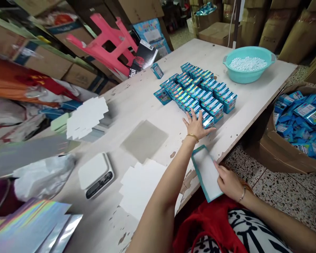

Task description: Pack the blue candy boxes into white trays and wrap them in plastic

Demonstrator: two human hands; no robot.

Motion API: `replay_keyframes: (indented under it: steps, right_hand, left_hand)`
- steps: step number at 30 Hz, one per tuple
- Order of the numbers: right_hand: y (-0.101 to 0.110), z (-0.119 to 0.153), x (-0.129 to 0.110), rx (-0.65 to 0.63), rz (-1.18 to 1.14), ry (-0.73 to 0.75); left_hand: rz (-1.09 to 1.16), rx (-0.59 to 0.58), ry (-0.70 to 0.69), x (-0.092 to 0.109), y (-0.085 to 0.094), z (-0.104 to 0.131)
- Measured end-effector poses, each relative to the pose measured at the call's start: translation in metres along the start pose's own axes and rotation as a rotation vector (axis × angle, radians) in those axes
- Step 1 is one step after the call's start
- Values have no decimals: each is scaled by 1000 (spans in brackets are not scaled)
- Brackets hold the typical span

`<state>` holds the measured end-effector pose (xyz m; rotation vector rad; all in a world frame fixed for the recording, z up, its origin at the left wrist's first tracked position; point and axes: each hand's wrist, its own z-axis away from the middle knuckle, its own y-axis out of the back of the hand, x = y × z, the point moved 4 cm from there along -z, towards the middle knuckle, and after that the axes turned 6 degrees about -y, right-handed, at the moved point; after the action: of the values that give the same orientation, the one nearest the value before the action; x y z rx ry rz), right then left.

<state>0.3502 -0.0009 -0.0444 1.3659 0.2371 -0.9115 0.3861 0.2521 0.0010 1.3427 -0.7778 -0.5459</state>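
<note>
My left hand (196, 127), with a gold bangle at its wrist, reaches over the near end of the rows of small shiny blue boxes (191, 100). Its fingers are spread, and the fingertips are at the nearest boxes; whether they press on them I cannot tell. At the table's front edge my right hand (228, 182) grips a shallow open box (209, 175) by its right side. White inside with teal edges, this box is tilted toward me and shows nothing in it. Part of the right thumb and fingers is hidden behind its side.
A turquoise basin (249, 73) of white pellets stands at the far right. Left of me are a white scale (96, 175), white card sheets (140, 186) and a grey square (144, 138). A carton (268, 147) of blue packets stands beside the table's right edge.
</note>
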Motion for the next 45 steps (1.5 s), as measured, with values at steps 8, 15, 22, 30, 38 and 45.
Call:
replay_keyframes:
  steps: [8,15,22,30,38,45]
  right_hand:
    - [34,41,57,199,-111,-115]
    - [42,-2,50,193,-28,-99]
    - [32,-48,29,97,-12,-84]
    - [22,-53,31,122,-86,4]
    - [31,-65,38,154,-123,51]
    - [31,-60,38,272,-81,12]
  left_hand:
    - [-88,51,-65,26,1,18]
    - [343,177,4,-19,24,13]
    - [498,69,-293,-32,50,79]
    - [158,-94,-348,7,19,87]
    - [123,-113,-380,-8,26,52]
    - [56,22,-86,-61,41,-63]
